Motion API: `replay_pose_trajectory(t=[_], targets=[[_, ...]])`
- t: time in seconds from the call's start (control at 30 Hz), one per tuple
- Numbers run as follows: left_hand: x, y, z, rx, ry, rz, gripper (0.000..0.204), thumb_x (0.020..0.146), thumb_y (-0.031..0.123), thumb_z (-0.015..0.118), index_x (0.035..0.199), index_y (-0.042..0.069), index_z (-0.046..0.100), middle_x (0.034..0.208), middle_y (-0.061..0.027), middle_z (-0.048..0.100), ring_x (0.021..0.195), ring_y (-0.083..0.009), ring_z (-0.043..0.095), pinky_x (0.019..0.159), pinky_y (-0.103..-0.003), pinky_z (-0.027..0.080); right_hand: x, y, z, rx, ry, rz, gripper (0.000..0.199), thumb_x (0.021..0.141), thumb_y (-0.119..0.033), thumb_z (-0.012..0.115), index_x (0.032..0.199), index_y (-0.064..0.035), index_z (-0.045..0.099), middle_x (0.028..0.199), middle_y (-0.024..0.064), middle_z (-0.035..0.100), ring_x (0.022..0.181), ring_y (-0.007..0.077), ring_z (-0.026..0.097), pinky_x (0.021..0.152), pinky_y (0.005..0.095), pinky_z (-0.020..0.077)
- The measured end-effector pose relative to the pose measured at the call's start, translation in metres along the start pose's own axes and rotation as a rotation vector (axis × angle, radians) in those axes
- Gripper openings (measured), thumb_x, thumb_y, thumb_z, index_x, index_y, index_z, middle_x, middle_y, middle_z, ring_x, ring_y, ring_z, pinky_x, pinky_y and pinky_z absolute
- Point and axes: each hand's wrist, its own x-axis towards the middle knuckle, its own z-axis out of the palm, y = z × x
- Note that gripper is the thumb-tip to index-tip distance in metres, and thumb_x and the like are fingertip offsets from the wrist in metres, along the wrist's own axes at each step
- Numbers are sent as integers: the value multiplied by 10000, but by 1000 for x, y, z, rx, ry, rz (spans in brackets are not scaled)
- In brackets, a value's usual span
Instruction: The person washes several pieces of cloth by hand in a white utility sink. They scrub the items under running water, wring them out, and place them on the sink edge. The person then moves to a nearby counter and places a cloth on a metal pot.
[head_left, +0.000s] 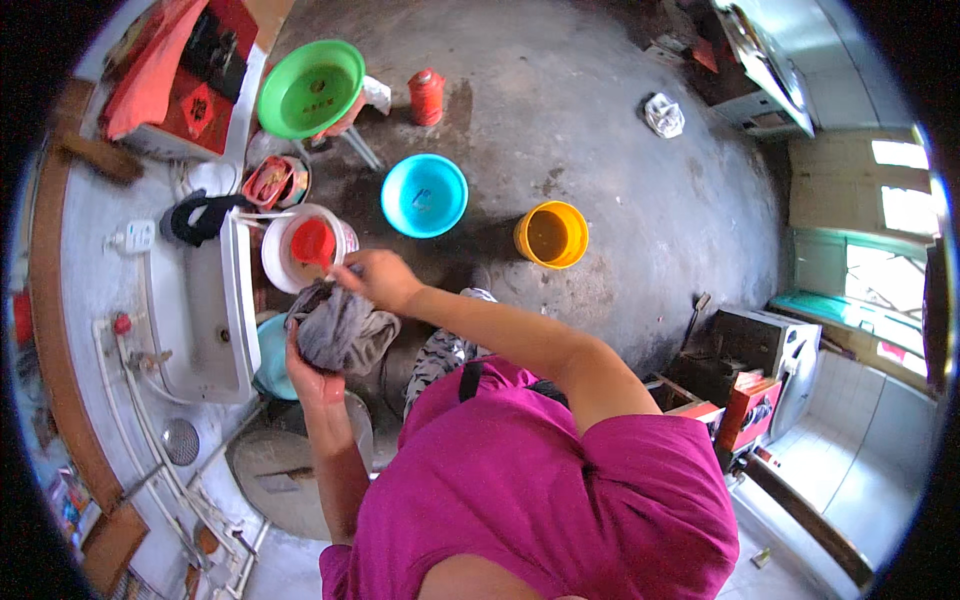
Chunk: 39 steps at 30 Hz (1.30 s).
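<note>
A wet-looking grey cloth (345, 330) is bunched up in my left hand (315, 378), whose fingers curl round its left side and underside. My right hand (382, 280) is closed just above the cloth, around the handle of a red dipper (313, 242). The dipper's bowl is over the mouth of a white bucket (275, 262). Beneath the cloth, a light-blue rounded container (272, 365) is partly hidden by my left hand and the sink.
A white sink (240, 310) stands at the left, with a black cloth (205, 215) at its far end. On the floor ahead are a blue basin (425, 195), a yellow bucket (553, 235) and a red canister (427, 98). A green basin (312, 90) rests on a stool.
</note>
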Motion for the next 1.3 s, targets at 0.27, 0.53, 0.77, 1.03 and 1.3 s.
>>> replay_pose_trajectory(t=[0.27, 0.53, 0.77, 1.03, 1.3], targets=[[38, -35, 108, -8, -109, 104, 378, 909, 230, 580, 1210, 4, 544, 1212, -120, 599, 1151, -280, 560, 1015, -457, 420, -38, 52, -123, 1068, -229, 531, 819, 855, -567, 621, 1502, -261, 224, 1496, 37, 297, 1309, 267, 383, 950, 532, 419], [117, -115, 255, 236, -371, 173, 365, 896, 77, 629, 1236, 24, 509, 1199, -95, 588, 1109, -212, 564, 976, -341, 439, 59, 71, -231, 1295, -193, 248, 502, 883, -328, 681, 1296, -96, 514, 1211, 46, 609, 1101, 177, 586, 953, 364, 473], [247, -122, 352, 262, 2, 29, 339, 863, 82, 615, 1187, 103, 516, 1108, -72, 583, 1000, -241, 598, 797, -401, 525, 160, 87, -444, 104, 129, -257, 547, 740, -321, 771, 1164, -54, 551, 1127, 155, 573, 1076, 293, 559, 959, 361, 431], [312, -168, 553, 387, -733, -585, 834, 833, 700, 477, 1435, 134, 360, 1369, -80, 508, 1211, -298, 526, 900, -576, 485, 199, 77, -606, 267, 532, -433, 392, 778, -233, 748, 1011, -81, 472, 1142, 88, 494, 1143, 218, 469, 996, 328, 343], [374, -233, 733, 747, -773, -176, 390, 885, 134, 574, 1262, 44, 525, 1146, -72, 620, 1018, -217, 617, 898, -345, 490, 240, 132, -718, 265, 791, -68, 761, 806, -316, 776, 1360, -98, 302, 1243, 105, 465, 1138, 189, 487, 964, 303, 408]])
